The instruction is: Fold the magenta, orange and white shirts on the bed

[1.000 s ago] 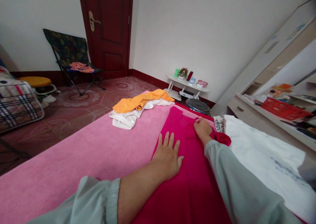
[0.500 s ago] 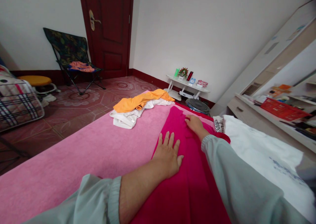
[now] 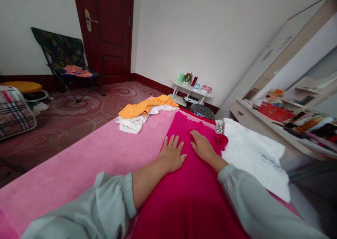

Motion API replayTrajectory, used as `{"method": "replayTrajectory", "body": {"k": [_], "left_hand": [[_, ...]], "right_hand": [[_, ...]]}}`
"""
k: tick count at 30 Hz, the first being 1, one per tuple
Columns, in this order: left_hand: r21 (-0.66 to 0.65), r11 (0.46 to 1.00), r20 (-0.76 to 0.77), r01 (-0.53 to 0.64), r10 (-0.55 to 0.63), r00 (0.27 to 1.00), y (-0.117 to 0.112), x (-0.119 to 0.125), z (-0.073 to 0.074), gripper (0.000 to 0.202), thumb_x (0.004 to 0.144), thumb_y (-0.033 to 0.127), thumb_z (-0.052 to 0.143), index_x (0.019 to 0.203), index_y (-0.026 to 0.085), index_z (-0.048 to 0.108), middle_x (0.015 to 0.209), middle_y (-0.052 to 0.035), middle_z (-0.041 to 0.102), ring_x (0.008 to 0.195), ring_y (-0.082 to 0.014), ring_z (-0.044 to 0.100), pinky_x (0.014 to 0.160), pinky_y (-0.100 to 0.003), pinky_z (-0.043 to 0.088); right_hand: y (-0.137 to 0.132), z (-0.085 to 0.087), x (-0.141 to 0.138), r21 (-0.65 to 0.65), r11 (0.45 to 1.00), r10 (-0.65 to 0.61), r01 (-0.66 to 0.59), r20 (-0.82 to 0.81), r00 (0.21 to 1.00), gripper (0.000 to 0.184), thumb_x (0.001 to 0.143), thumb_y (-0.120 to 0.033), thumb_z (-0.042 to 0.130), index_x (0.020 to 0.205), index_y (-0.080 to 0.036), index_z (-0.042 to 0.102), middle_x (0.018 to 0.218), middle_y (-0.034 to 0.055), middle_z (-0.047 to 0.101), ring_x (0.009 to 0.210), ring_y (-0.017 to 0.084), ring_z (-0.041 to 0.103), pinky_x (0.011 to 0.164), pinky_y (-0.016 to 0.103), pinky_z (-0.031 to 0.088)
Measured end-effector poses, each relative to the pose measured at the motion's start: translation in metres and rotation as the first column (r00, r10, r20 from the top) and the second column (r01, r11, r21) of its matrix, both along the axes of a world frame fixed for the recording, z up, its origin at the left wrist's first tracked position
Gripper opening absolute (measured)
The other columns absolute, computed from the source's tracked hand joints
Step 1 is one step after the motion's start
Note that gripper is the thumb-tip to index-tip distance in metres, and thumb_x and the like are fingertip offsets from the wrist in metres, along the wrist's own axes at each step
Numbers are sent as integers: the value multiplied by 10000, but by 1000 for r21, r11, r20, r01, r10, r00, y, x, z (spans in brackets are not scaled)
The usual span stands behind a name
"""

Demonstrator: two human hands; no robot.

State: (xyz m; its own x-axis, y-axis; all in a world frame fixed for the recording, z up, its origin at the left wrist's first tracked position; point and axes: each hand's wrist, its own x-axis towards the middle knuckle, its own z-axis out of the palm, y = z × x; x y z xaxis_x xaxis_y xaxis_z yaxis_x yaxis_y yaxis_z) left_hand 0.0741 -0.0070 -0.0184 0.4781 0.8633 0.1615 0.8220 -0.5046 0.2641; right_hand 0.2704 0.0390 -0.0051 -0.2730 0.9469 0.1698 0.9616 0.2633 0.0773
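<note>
Under the left fingers (image 3: 171,141) and right fingers (image 3: 197,136) lies the magenta garment (image 3: 191,181).

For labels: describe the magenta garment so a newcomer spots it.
On the pink cover, the left hand and right hand lie over the magenta garment. Unlike the orange garment at left and white shirt at right, it is magenta and under both hands.

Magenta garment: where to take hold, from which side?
Likely its left edge, beyond the left hand, coming from the left: the magenta garment lies flat over pink cloth there, while its right side borders the printed white garment.
</note>
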Motion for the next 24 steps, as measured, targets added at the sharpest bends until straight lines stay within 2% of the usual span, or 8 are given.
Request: {"method": "replayTrajectory", "body": {"k": [3, 7, 10, 13, 16, 20, 22, 24], "left_hand": [[13, 1000, 15, 5, -5, 1000, 1, -2, -1, 577, 942, 466, 288, 1436, 185, 388, 1530, -142, 273, 1422, -311, 190, 1142, -538, 130], [17, 1000, 21, 5, -5, 1000, 2, -3, 2, 547, 951, 436, 301, 1416, 175, 420, 1518, -149, 298, 1413, -309, 220, 1141, -520, 165], [6, 999, 3, 34, -34, 999, -2, -6, 4, 536, 953, 428, 320, 1415, 176, 419, 1525, -138, 287, 1414, -296, 221, 1148, -488, 176], [-16, 995, -8, 99, -99, 995, -17, -18, 5, 538, 960, 424, 316, 1431, 173, 385, 1540, -125, 252, 1425, -264, 194, 1156, -454, 171], [-78, 972, 9, 223, -223, 975, -43, -43, 8, 561, 955, 414, 338, 1448, 147, 342, 1549, -128, 216, 1436, -241, 151, 1162, -422, 155], [-218, 902, 95, 372, -360, 928, -82, -91, 22, 588, 922, 340, 436, 1458, 131, 315, 1554, -127, 190, 1440, -216, 144, 1162, -383, 161], [-299, 856, 168, 423, -389, 906, -102, -114, 34, 547, 907, 303, 469, 1422, 140, 387, 1545, -121, 237, 1423, -203, 216, 1145, -351, 212], [-348, 831, 237, 434, -369, 898, -123, -132, 49, 433, 893, 285, 491, 1306, 164, 534, 1488, -107, 375, 1356, -193, 362, 1099, -312, 294]], "right_hand": [[-51, -9, -7, -58, 996, 63, -68, -86, 994, 511, 914, -223, 329, 1408, -113, 399, 1479, 143, 372, 1370, 219, 339, 1108, 436, 313], [-107, -17, -12, -93, 994, -63, 53, -112, 992, 521, 956, -326, 274, 1443, -156, 352, 1527, 107, 284, 1419, 239, 222, 1115, 517, 258], [-130, -15, -19, -89, 986, -148, 142, -71, 986, 537, 962, -363, 274, 1460, -166, 319, 1545, 92, 236, 1431, 251, 177, 1123, 540, 207], [-142, -14, -23, -83, 986, -148, 143, -55, 987, 551, 960, -394, 294, 1460, -163, 321, 1545, 98, 231, 1432, 265, 163, 1129, 538, 186], [-150, -16, -23, -69, 993, -103, 98, -84, 991, 558, 955, -421, 314, 1451, -167, 342, 1540, 109, 244, 1428, 281, 177, 1121, 553, 193], [-158, -17, -19, -28, 999, -43, 38, -216, 975, 533, 934, -388, 384, 1409, -149, 406, 1508, 153, 311, 1407, 295, 241, 1114, 562, 220], [-164, -12, -19, 31, 996, 85, -79, -324, 942, 528, 908, -331, 442, 1397, -134, 410, 1509, 173, 299, 1398, 273, 270, 1116, 516, 264], [-173, -2, -22, 118, 952, 306, -283, -388, 869, 514, 875, -237, 480, 1381, -163, 423, 1517, 151, 283, 1394, 237, 279, 1113, 466, 299]]}}
